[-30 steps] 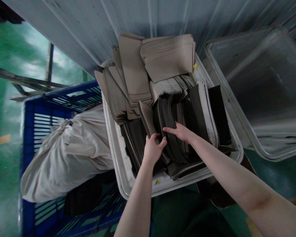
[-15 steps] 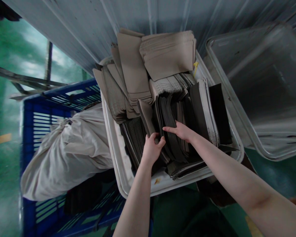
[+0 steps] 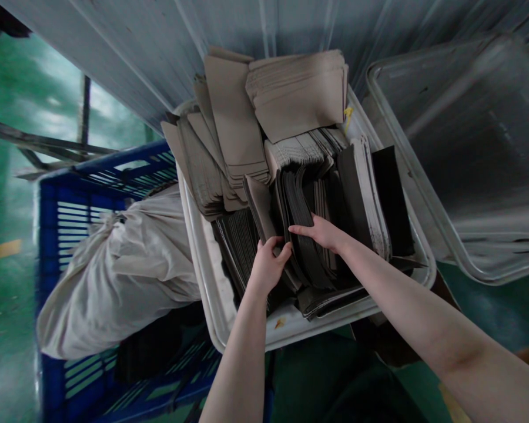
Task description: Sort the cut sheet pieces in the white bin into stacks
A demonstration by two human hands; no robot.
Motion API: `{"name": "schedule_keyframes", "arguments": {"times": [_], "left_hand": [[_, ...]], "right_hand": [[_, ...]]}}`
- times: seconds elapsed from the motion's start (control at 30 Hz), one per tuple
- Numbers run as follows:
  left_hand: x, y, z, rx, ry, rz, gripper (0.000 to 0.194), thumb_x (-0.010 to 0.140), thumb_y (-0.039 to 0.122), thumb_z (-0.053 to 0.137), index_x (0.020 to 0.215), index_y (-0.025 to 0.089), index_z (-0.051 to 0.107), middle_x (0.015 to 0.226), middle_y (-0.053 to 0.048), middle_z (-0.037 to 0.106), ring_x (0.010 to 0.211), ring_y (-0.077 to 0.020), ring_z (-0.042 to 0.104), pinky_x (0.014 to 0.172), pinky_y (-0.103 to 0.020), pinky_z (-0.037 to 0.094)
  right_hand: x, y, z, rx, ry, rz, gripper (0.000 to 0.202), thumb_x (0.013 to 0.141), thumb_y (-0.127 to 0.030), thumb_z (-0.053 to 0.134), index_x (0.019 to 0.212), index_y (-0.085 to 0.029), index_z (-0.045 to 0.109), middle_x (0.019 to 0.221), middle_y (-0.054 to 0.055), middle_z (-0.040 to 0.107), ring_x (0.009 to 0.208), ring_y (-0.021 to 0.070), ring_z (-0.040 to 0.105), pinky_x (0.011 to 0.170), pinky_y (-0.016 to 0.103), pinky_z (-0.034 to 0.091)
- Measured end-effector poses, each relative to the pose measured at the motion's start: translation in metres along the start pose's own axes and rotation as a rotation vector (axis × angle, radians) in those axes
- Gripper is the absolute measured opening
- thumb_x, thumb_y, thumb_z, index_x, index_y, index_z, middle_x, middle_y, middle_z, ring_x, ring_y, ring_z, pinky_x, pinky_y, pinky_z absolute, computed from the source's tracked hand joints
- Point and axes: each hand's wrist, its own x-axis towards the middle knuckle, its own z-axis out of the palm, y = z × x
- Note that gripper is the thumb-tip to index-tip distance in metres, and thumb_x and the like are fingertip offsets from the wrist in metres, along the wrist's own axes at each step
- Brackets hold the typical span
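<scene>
A white tub (image 3: 198,258) holds bundles of flat sheets. Beige sheets (image 3: 238,126) lie across its far side, and dark sheets (image 3: 233,241) stand on edge at its near left. My left hand (image 3: 268,261) is closed on dark sheets near the middle, its thumb and fingers round their edges. Just right of it, my right hand (image 3: 324,232) grips a curved dark bundle (image 3: 302,205), one finger stretched left across it and the others hidden behind. Further right stand a pale-edged stack (image 3: 370,197) and a black sheet (image 3: 392,200).
To the left is a blue crate (image 3: 48,282) with a whitish cloth bundle (image 3: 127,270) in it. A grey translucent bin (image 3: 480,158) stands at the right. A ribbed metal wall (image 3: 268,26) runs behind the tub. Metal bars (image 3: 48,144) cross at far left.
The view has shifted slightly. My left thumb has moved a little against the dark sheets; my right hand stays nearly in place on its bundle.
</scene>
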Motion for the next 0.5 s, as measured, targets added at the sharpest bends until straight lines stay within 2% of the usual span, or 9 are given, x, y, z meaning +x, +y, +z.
{"name": "schedule_keyframes", "arguments": {"times": [0.17,0.3,0.4,0.5], "left_hand": [[0.000,0.000,0.001,0.013,0.028,-0.026,0.030,0.084,0.043,0.047,0.099,0.021,0.062,0.093,-0.004,0.065,0.108,-0.0226,0.050,0.105,-0.041,0.029],[-0.003,0.003,0.005,0.034,0.061,-0.084,0.034,0.083,0.046,0.048,0.102,0.022,0.062,0.094,-0.006,0.059,0.095,-0.0212,0.054,0.086,-0.034,0.043],[-0.005,0.006,0.009,0.047,0.077,-0.088,0.033,0.084,0.048,0.046,0.100,0.022,0.059,0.094,-0.005,0.057,0.081,-0.0177,0.055,0.073,-0.029,0.045],[-0.008,0.009,0.013,0.067,0.093,-0.065,0.029,0.085,0.047,0.044,0.100,0.024,0.053,0.097,-0.004,0.057,0.077,-0.0148,0.055,0.067,-0.026,0.043]], "right_hand": [[0.000,0.001,0.000,-0.014,0.000,-0.008,0.053,0.065,-0.045,0.076,0.105,-0.018,0.057,0.097,0.006,0.069,0.087,0.0215,0.065,0.082,0.038,0.052],[-0.001,-0.002,0.000,-0.004,-0.016,-0.013,0.049,0.067,-0.042,0.075,0.105,-0.018,0.057,0.097,0.006,0.069,0.087,0.0216,0.065,0.081,0.038,0.053],[-0.001,-0.003,-0.001,0.013,-0.023,0.001,0.048,0.068,-0.041,0.075,0.106,-0.018,0.057,0.097,0.007,0.069,0.086,0.0217,0.065,0.079,0.037,0.053],[-0.002,-0.003,-0.001,0.013,-0.029,0.021,0.049,0.068,-0.042,0.075,0.106,-0.017,0.057,0.098,0.007,0.069,0.087,0.0222,0.065,0.080,0.038,0.053]]}}
